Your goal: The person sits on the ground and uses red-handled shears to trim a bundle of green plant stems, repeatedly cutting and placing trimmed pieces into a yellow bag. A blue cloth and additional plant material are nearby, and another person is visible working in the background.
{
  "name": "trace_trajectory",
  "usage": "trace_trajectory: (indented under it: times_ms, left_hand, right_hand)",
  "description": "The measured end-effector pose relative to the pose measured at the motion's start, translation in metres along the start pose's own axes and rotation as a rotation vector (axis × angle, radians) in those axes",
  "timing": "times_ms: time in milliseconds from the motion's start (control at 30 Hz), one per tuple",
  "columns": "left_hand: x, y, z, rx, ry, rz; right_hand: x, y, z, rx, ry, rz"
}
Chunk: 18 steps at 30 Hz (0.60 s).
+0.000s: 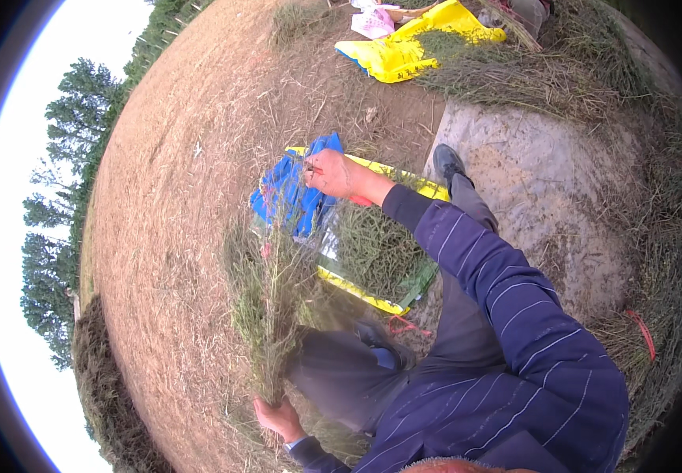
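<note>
My left hand [279, 418], with a band at its wrist, is closed round one end of a bundle of green-brown plant stalks [268, 315]. The bundle stretches away from it, its feathery far end near the blue cloth. My right hand [331, 175] is reached far out, fingers curled closed above the blue cloth [294, 193]. A bit of red shows at its fingers, but what it holds is too small to make out. Below my right forearm, a heap of cut green sprigs [376, 248] lies on a yellow-edged sheet [357, 293].
A red string [406, 325] lies near my foot, another red strip [642, 335] at right. A grey tarp [538, 189] spreads on the right, bordered by piled stalks [530, 79]. Farther off are a yellow sheet [396, 55] and a pink bag [372, 20]. Dry straw ground [167, 236] stretches left.
</note>
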State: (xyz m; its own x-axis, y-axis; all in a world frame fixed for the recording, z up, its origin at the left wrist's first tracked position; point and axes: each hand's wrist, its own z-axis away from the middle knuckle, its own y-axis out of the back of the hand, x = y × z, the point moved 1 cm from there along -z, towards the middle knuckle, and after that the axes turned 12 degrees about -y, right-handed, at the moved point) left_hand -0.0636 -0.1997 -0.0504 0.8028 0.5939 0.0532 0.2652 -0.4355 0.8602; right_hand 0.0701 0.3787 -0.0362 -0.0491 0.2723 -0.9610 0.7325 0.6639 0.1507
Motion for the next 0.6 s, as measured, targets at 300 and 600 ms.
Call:
trace_trajectory:
  times_ms: [300,600]
  left_hand:
    - [-0.002,-0.008,0.0,0.012,0.095,0.186]
    - [0.009,-0.001,-0.006,-0.041,0.16,0.218]
  right_hand:
    - [-0.01,0.015,0.024,-0.015,-0.371,0.016]
    - [-0.045,0.02,0.043,-0.033,-0.299,-0.023]
